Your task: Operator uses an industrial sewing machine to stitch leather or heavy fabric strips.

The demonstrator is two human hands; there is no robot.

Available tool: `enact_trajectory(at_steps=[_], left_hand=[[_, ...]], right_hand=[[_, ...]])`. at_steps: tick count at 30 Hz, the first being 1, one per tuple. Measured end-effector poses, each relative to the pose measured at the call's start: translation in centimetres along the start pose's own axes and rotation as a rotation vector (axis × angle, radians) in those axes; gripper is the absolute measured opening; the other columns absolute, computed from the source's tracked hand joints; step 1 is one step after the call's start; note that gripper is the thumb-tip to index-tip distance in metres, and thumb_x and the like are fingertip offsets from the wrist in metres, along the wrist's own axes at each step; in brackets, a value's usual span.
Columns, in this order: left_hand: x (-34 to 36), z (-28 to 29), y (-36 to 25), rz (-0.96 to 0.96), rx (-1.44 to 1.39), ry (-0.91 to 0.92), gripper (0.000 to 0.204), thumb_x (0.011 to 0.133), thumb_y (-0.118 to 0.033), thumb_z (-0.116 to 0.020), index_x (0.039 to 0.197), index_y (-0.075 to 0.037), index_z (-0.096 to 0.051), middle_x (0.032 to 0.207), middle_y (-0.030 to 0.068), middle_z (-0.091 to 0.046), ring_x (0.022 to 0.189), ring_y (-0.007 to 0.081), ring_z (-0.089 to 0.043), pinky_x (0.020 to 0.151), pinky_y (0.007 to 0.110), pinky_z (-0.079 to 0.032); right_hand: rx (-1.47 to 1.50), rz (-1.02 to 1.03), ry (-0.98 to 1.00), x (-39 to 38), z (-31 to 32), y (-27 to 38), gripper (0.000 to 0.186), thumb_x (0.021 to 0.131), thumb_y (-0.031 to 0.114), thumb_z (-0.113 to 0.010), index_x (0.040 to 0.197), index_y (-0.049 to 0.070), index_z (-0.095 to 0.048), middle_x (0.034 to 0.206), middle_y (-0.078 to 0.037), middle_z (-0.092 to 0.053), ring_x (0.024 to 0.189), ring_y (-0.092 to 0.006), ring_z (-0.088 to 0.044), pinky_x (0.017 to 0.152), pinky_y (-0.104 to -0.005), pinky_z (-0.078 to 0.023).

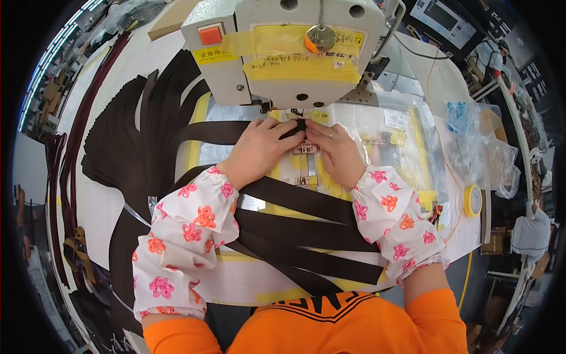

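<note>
Under the needle area of a pale industrial sewing machine (236, 65), my two hands meet at the end of a dark brown webbing strap (213, 131). My left hand (259, 150) has its fingers pressed together on the strap, which runs out to the left beneath it. Close beside it, my right hand (342, 154) pinches the strap's folded-looking dark tip with thumb and fingers. The fingertips partly hide this end. Several more dark straps (300, 230) lie fanned below my hands, passing under my left forearm.
A thick bundle of dark straps (112, 130) spreads over the left of the table, beside long maroon straps (73, 130). To the right lie clear plastic bags (486, 141) and a yellow tape roll (472, 200). A screen (442, 20) stands at the far right.
</note>
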State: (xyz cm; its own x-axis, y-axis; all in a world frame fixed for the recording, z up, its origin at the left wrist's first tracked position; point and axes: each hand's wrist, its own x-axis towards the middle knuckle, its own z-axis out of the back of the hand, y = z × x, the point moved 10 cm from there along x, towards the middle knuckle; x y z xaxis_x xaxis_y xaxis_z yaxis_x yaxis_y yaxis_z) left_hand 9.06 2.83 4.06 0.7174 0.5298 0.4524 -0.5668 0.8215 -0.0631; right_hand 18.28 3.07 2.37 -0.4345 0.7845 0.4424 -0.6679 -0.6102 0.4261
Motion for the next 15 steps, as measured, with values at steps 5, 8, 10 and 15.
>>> enact_trajectory(at_steps=[5, 8, 10, 15], left_hand=[[-0.3, -0.3, 0.3, 0.038, 0.017, 0.026, 0.028, 0.077, -0.015, -0.059, 0.105, -0.012, -0.061, 0.113, 0.0052, -0.058, 0.093, 0.0242, -0.056, 0.079, 0.036, -0.045], [-0.5, -0.3, 1.5, 0.09, -0.145, -0.077, 0.025, 0.076, -0.009, -0.06, 0.1, -0.01, -0.063, 0.107, 0.0074, -0.061, 0.089, 0.0277, -0.057, 0.078, 0.037, -0.046], [-0.4, -0.4, 1.9, 0.1, -0.197, -0.07, 0.024, 0.075, -0.008, -0.06, 0.099, -0.008, -0.064, 0.107, 0.0085, -0.061, 0.089, 0.0288, -0.057, 0.078, 0.037, -0.046], [-0.8, 0.0, 3.5, 0.144, -0.33, -0.039, 0.023, 0.076, -0.011, -0.06, 0.098, -0.008, -0.065, 0.108, 0.0085, -0.06, 0.091, 0.0317, -0.057, 0.078, 0.037, -0.047]], right_hand=[[-0.223, 0.081, 0.17, 1.2, -0.9, 0.7, 0.029, 0.07, 0.003, -0.055, 0.099, 0.003, -0.062, 0.124, -0.006, -0.054, 0.091, -0.0267, -0.053, 0.075, -0.037, -0.046], [-0.239, 0.157, 0.098, 0.5, -0.9, 1.1, 0.024, 0.071, 0.006, -0.054, 0.095, 0.002, -0.061, 0.121, -0.008, -0.055, 0.095, -0.0256, -0.053, 0.077, -0.0371, -0.045], [-0.319, 0.181, 0.11, 1.1, -1.0, 1.7, 0.021, 0.071, 0.005, -0.053, 0.09, 0.001, -0.06, 0.117, -0.011, -0.056, 0.095, -0.0257, -0.054, 0.079, -0.0362, -0.044], [-0.379, 0.187, 0.32, 2.4, -2.5, 2.8, 0.022, 0.069, 0.011, -0.056, 0.088, -0.001, -0.059, 0.112, -0.016, -0.057, 0.093, -0.0251, -0.058, 0.08, -0.0348, -0.043]])
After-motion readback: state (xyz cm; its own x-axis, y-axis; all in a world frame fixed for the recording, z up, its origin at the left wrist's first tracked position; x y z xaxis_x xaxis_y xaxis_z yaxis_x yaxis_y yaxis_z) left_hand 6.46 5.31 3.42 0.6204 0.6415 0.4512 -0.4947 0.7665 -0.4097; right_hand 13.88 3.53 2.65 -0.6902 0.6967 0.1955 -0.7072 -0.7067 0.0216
